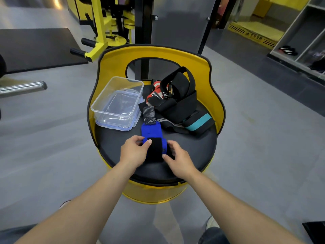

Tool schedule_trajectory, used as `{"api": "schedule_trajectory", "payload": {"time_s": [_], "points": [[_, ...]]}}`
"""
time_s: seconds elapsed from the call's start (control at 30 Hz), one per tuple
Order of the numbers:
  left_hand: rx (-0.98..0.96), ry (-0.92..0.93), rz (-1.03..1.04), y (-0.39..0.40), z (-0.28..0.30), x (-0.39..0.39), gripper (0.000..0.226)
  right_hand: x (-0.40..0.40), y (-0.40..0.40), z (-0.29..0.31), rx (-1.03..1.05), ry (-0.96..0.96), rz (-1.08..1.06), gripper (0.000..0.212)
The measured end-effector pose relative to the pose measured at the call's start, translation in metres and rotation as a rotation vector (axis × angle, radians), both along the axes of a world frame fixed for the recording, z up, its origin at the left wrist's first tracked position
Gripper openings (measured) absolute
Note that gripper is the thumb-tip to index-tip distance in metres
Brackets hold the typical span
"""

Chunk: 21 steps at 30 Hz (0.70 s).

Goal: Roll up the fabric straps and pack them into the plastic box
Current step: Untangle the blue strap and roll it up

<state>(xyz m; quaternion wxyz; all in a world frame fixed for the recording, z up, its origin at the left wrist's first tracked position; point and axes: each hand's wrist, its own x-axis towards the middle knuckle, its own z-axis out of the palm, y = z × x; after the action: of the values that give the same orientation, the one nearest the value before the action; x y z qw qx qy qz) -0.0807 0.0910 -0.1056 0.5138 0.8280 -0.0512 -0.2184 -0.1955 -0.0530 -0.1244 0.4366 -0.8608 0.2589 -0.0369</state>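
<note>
Both hands are pinching a blue strap with a black rolled end: the left hand on its left edge, the right hand on its right. Beyond the left hand, the clear plastic box is sitting open on the seat, with more straps heaped beyond the right hand.

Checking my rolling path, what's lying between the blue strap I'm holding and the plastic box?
Only bare black seat, in the head view, between the blue strap and plastic box.
</note>
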Motion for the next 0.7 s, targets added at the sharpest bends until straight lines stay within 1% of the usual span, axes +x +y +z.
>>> {"api": "schedule_trajectory", "payload": {"time_s": [0.07, 0.17, 0.23, 0.33, 0.47, 0.53, 0.6, 0.7], "points": [[-0.024, 0.008, -0.014, 0.001, -0.002, -0.009, 0.038, -0.002, 0.006, 0.003, 0.033, -0.005, -0.035, 0.043], [-0.096, 0.09, -0.075, 0.01, -0.004, -0.016, 0.04, -0.009, 0.013, 0.006, 0.033, 0.019, -0.06, 0.035], [-0.079, 0.108, -0.118, 0.018, -0.003, -0.02, 0.044, -0.016, 0.017, 0.006, 0.036, 0.028, -0.068, 0.032], [-0.016, 0.075, -0.154, 0.028, -0.004, -0.026, 0.046, -0.023, 0.019, 0.008, 0.017, 0.065, -0.038, 0.031], [0.074, -0.028, -0.176, 0.027, 0.0, -0.024, 0.039, -0.02, 0.018, 0.012, -0.039, 0.106, 0.002, 0.043], [0.097, -0.052, -0.172, 0.023, 0.003, -0.017, 0.036, -0.015, 0.013, 0.014, -0.102, 0.102, 0.019, 0.047], [0.107, -0.079, -0.158, 0.018, 0.005, -0.009, 0.031, -0.01, 0.007, 0.014, -0.179, 0.046, 0.037, 0.045], [0.116, -0.176, -0.154, 0.013, 0.006, 0.001, 0.013, -0.003, 0.004, 0.014, -0.231, -0.062, 0.032, 0.037]]}}
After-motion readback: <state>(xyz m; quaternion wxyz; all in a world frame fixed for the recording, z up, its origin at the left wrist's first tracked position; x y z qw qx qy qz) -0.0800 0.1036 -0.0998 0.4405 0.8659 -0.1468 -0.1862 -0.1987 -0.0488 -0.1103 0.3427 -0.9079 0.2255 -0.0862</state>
